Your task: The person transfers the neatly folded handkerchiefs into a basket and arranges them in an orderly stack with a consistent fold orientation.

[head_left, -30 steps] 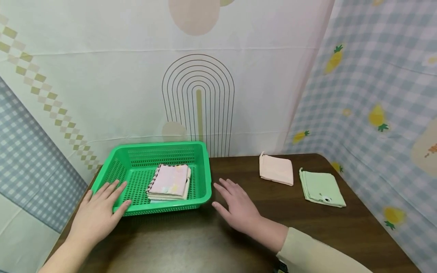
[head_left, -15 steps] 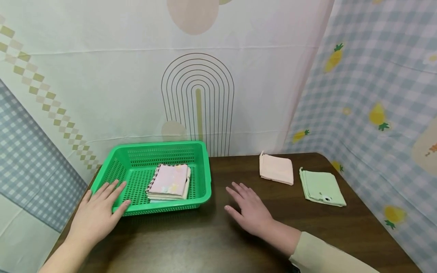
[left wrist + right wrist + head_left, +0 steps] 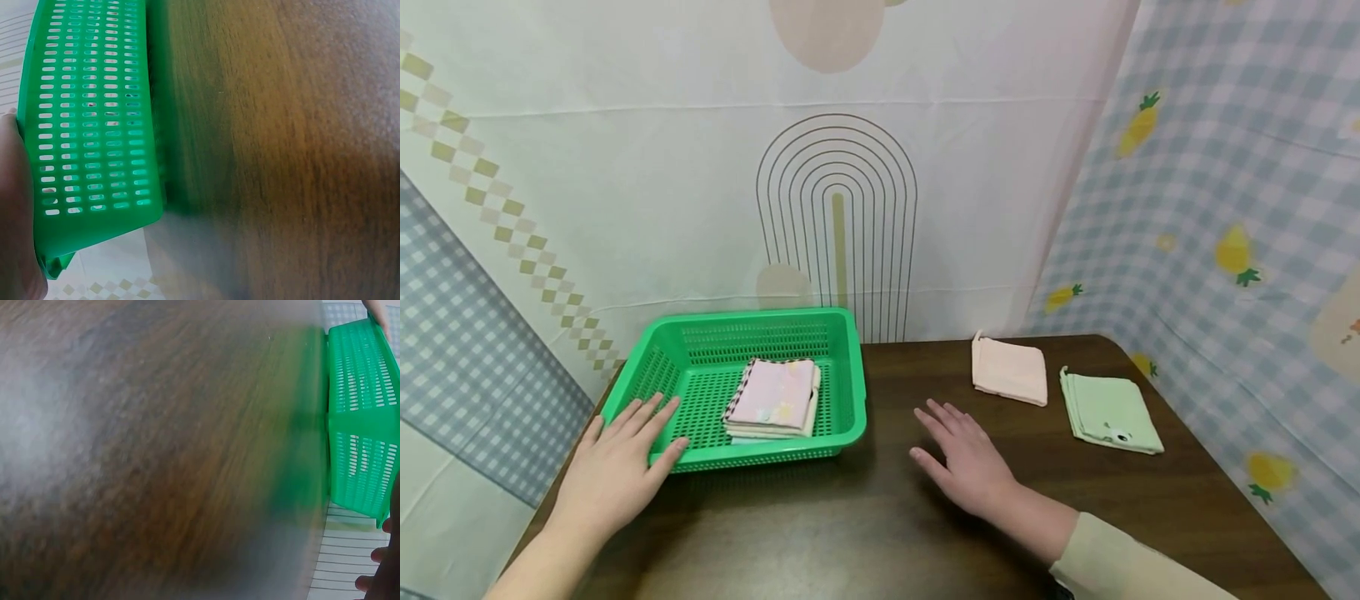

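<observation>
My left hand [image 3: 608, 471] rests with spread, straight fingers on the near left corner of a green plastic basket [image 3: 752, 454]. Inside that basket lies a small stack of folded cloths [image 3: 772, 396], the top one pink with a checked edge. To the basket's right, my right hand [image 3: 970, 462] is held over the table, fingers extended and nothing in its grasp. Beyond it lie a folded pale pink cloth [image 3: 1009, 371] and, farther right, a folded light green cloth [image 3: 1111, 414]. In the left wrist view the basket's slotted wall [image 3: 94, 125] shows beside the hand.
A dark brown wooden table [image 3: 820, 533] carries everything. A pale printed curtain [image 3: 700, 208] hangs behind its far edge. On the right, a blue checked curtain with pineapple prints [image 3: 1210, 192] borders the table.
My right hand has moved to the right, away from the basket. My left hand, the basket and the cloths stay where they were.
</observation>
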Available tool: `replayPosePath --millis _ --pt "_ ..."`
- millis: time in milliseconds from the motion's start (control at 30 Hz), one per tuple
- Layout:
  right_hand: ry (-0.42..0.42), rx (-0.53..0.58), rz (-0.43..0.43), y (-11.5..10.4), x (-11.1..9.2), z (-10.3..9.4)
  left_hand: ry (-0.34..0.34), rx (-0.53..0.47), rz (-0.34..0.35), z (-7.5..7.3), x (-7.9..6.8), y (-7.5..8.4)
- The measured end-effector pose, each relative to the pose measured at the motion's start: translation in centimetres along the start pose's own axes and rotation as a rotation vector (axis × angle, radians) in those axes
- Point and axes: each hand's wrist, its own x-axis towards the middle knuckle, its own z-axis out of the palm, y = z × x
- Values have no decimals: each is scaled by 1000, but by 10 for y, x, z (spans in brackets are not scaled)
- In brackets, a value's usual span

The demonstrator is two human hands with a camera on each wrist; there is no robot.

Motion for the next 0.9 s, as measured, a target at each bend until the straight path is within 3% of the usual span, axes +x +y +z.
replayPosePath --millis 900 --pt "53 -8 113 40 -1 -17 -1 -14 -3 1 0 -2"
